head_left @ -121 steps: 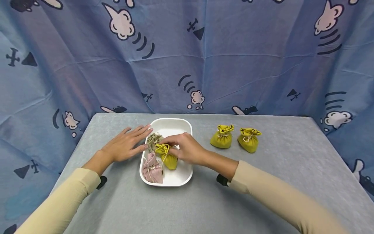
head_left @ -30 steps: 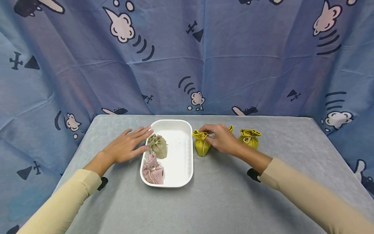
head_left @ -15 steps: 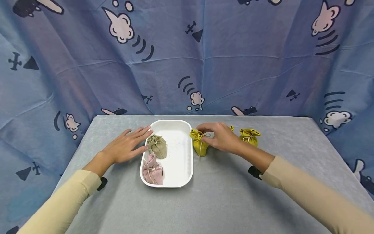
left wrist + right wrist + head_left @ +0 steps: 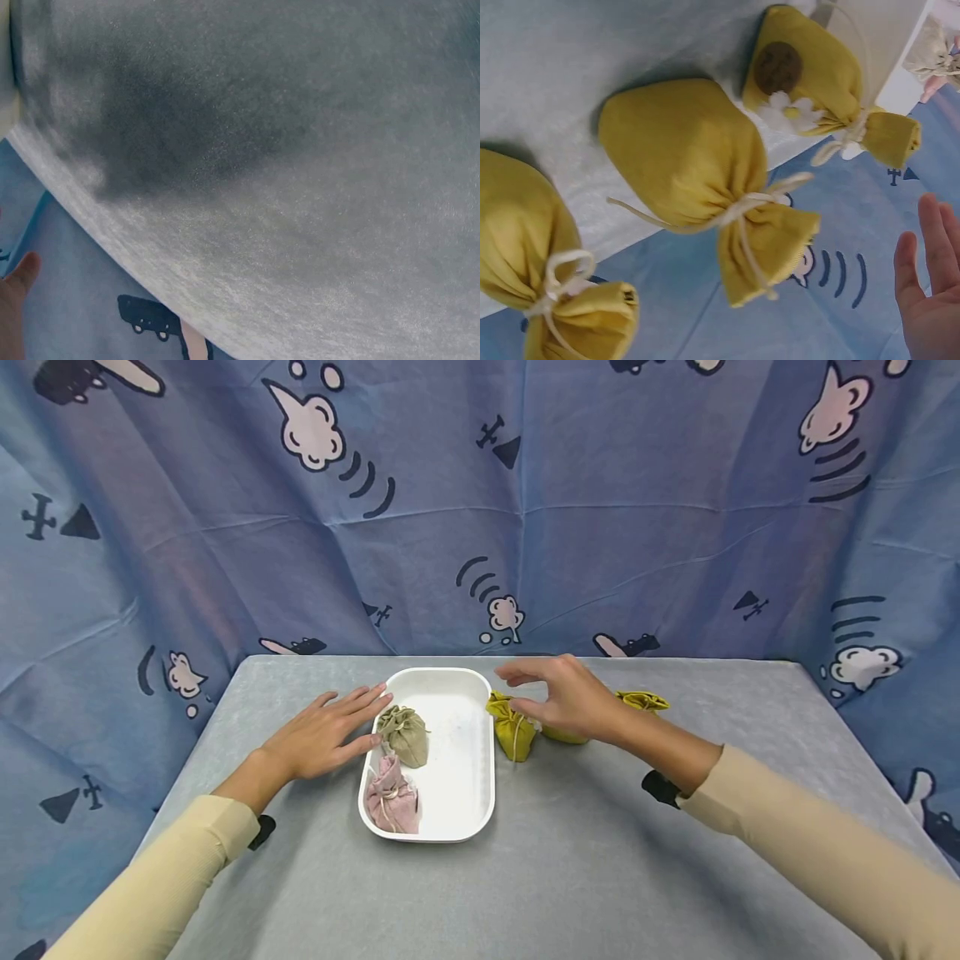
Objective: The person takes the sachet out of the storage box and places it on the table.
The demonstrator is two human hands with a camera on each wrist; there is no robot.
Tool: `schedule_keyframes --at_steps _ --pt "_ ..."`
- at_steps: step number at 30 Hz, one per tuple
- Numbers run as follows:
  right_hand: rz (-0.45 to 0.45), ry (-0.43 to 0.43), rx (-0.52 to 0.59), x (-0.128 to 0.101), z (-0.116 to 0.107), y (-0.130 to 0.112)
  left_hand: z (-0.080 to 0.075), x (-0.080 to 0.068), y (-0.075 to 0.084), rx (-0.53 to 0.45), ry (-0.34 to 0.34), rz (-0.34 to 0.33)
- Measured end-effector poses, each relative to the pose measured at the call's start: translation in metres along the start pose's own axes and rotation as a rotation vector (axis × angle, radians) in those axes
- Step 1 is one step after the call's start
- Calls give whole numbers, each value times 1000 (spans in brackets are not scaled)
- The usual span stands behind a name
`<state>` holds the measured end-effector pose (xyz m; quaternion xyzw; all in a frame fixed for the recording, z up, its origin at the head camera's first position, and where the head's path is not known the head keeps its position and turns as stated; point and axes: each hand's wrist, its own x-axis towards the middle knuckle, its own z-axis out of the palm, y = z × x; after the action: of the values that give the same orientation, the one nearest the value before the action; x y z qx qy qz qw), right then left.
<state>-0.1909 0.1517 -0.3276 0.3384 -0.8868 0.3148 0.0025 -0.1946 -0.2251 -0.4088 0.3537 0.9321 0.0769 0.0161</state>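
My left hand [image 4: 318, 735] lies with extended fingers at the left rim of the white tray [image 4: 456, 802]. Inside the tray, along its left side, sit a grey-green drawstring pouch [image 4: 406, 739] and a pink pouch [image 4: 393, 797]. A yellow pouch [image 4: 513, 733] stands on the table against the tray's right side. Over it my right hand [image 4: 567, 697] hovers, thumb and fingers spread apart, holding nothing. The right wrist view shows this pouch [image 4: 806, 71] with a brown round patch and a white flower.
Two more yellow pouches stand to the right: the middle pouch [image 4: 564, 737] is mostly hidden behind my right hand, and the far pouch [image 4: 642, 700] partly behind the wrist. A grey cloth covers the table [image 4: 480, 902]; a blue printed curtain [image 4: 637, 543] hangs behind.
The right hand has carried one yellow pouch out of the tray to the table at its right side, then released it and risen slightly. The left hand has stayed put.
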Motion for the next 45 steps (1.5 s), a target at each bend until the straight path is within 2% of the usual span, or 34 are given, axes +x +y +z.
schedule_keyframes --at_steps 5,10,17,31,39,45 --pt "-62 3 14 3 -2 -9 0 -1 0 0 -4 -1" --pt "-64 -32 16 7 -1 -17 0 -2 0 0 -2 0" --pt "-68 -89 120 10 7 -27 0 -2 0 -10 -13 -7" --pt "-76 -223 128 19 40 -42 1 0 -2 -17 -30 -14" --pt "-133 -252 212 23 60 -48 0 1 0 -19 -39 -20" --pt "-135 -291 241 26 78 -54 -1 0 0 -24 -34 -23"
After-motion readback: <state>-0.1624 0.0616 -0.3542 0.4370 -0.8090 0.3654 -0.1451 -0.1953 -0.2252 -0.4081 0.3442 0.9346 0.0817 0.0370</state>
